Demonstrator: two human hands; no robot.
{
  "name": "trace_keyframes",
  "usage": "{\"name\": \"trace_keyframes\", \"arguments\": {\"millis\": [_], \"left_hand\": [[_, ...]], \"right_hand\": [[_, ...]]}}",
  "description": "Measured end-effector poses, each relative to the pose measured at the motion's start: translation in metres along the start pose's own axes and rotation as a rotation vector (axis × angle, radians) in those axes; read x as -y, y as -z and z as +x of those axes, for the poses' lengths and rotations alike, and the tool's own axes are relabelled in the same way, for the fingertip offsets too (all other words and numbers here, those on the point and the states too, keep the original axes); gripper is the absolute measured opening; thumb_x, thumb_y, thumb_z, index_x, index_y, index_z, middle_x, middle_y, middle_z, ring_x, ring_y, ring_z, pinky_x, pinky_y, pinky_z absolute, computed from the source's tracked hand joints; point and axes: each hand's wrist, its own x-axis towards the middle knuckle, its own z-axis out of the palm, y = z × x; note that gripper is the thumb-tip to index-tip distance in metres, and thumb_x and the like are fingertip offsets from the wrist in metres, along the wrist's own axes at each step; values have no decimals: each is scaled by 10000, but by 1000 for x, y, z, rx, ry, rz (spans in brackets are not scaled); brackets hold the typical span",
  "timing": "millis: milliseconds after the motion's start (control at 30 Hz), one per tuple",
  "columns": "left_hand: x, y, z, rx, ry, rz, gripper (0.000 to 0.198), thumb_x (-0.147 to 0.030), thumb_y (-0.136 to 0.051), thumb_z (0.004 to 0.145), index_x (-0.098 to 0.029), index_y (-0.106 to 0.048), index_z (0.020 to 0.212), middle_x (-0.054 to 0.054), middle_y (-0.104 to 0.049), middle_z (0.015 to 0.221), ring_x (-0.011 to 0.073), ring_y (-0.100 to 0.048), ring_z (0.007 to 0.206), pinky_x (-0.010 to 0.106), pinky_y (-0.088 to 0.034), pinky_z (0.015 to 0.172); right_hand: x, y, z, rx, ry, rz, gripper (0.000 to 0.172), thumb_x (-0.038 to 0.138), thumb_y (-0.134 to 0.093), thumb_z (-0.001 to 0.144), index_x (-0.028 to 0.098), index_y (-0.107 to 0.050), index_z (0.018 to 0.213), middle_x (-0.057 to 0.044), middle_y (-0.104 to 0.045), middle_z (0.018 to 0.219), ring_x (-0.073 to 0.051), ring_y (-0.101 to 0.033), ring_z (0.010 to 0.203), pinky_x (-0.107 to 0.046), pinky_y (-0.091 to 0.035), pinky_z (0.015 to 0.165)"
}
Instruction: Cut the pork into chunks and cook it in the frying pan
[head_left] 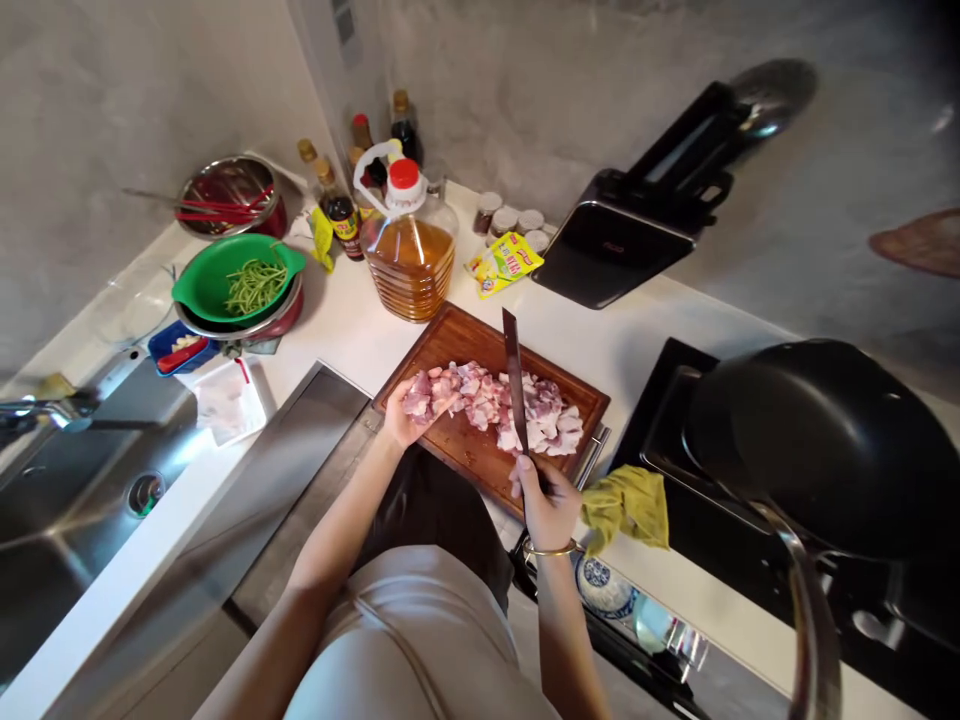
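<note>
A wooden cutting board [480, 463] lies on the counter in front of me, with a heap of chopped raw meat [474, 395] spread across it. My left hand [405, 415] curls around the meat pieces at the heap's left end, its fingers partly hidden by them. In my right hand [549, 500], at the board's front edge, is the handle of a kitchen knife [515, 380]. Its dark blade points away from me and crosses over the meat, edge-on to my view. Whether the blade touches the board I cannot tell.
Behind the board stand a large oil jug [411, 260], a yellow seasoning packet [504, 263] and a black knife block [611, 250]. Left are a green colander [202, 275] of green beans and a sink [67, 500]. Right are a yellow cloth [630, 508], a wok [825, 440] and an open drawer [637, 640].
</note>
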Motion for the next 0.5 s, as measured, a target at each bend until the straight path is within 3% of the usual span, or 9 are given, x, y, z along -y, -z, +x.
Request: {"name": "trace_keyframes", "arguments": {"millis": [100, 233, 367, 500], "left_hand": [[5, 0, -1, -11, 6, 0, 279, -271, -489, 809, -145, -642, 1005, 83, -684, 1062, 230, -621, 1074, 431, -421, 1037], [29, -13, 9, -27, 169, 35, 249, -253, -531, 776, -147, -650, 967, 76, -705, 985, 225, -651, 1006, 425, -453, 1005], [78, -34, 28, -56, 427, 210, 172, -224, -576, 740, -153, -645, 880, 62, -714, 857, 235, -667, 955, 441, -485, 960], [133, -55, 34, 73, 702, 340, 152, -261, -576, 767, -157, -637, 859, 81, -708, 866, 266, -648, 1015, 484, -469, 973]], "right_hand": [[0, -1, 2, 21, 30, -34, 295, 416, -627, 819, 166, -631, 662, 34, -522, 476, -92, -469, 437, -224, -400, 483], [-4, 4, -12, -70, -9, -40, 281, 426, -629, 812, 153, -676, 765, 16, -575, 534, -99, -483, 447, -231, -409, 473], [-5, 10, -37, -213, -40, -65, 294, 432, -617, 817, 151, -703, 833, 7, -598, 549, -113, -513, 480, -239, -441, 496], [-2, 9, -65, -366, -76, -63, 281, 420, -627, 810, 163, -716, 879, -20, -670, 644, -145, -597, 581, -251, -489, 559]]}}
